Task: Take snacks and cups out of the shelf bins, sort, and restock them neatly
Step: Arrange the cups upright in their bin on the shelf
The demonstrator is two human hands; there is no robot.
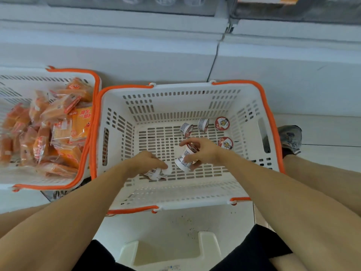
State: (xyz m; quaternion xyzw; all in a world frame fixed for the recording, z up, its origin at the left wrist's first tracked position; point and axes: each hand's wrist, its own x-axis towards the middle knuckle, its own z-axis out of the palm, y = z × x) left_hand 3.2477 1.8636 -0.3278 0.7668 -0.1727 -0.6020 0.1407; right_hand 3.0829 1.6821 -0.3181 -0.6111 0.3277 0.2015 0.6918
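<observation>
Though fingers (156, 163) half-hide left cup (156, 173) — right hand (203, 151) grips cup (184, 158).

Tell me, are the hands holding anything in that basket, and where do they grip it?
Yes. The right hand holds a tilted cup by its side wall. The left hand grips another cup lying on the basket floor; where exactly is hidden.
</observation>
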